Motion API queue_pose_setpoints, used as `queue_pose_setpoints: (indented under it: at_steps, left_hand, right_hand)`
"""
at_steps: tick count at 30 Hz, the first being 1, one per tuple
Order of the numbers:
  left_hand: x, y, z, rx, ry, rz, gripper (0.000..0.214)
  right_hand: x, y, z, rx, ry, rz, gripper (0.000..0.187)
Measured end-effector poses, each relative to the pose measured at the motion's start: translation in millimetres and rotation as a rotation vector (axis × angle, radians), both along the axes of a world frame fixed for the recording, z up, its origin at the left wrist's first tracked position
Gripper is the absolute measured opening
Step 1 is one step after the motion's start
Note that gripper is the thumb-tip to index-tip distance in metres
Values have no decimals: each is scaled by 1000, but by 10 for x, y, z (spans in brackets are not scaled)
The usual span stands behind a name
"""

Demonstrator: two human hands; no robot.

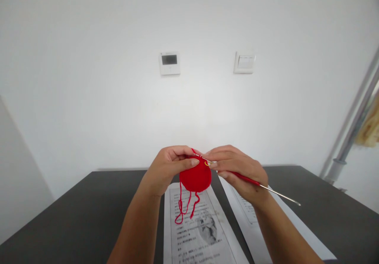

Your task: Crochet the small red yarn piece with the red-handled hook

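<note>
A round red crochet piece [195, 176] hangs from my left hand [173, 165], pinched at its top edge between thumb and fingers. Loose red yarn [180, 205] dangles below it in a loop and a tail. My right hand [238, 169] is closed around a crochet hook [280, 195] with a red grip and long metal ends. The hook's tip meets the top edge of the red piece near my left fingertips. A small yellow ring, maybe a stitch marker [207, 163], sits at the piece's upper right edge, beside my right fingertips.
Two printed sheets lie on the dark table [118, 201]: one sheet [189, 252] with text and a picture below my hands, another sheet [251, 236] under my right forearm. On the white wall behind are a thermostat panel [169, 63] and a switch [244, 62]. A pipe [352, 137] runs at the right.
</note>
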State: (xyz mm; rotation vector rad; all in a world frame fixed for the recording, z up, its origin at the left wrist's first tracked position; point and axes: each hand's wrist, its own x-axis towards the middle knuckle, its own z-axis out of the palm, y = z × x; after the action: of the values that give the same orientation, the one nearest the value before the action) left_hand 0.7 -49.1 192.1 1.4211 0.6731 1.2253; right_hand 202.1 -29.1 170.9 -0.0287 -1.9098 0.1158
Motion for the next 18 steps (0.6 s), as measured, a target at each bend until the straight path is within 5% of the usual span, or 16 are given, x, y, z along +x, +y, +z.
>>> queue_pose_setpoints:
  at_steps: [5,10,13,18]
  left_hand:
    - [26,2,-7,150,180,132,18]
    - [76,26,-85,120,19,99,36]
    - [102,11,-99,93,-34,73,38]
    - [113,-83,-69,31,-107,8,38]
  right_hand:
    - [24,-13,-61,-260,106,129,22]
    - [16,-18,-85,-345,138,198,20]
    - [9,-16,-71,-277,91,192,24]
    - [23,-5,-10,43,-19,77,34]
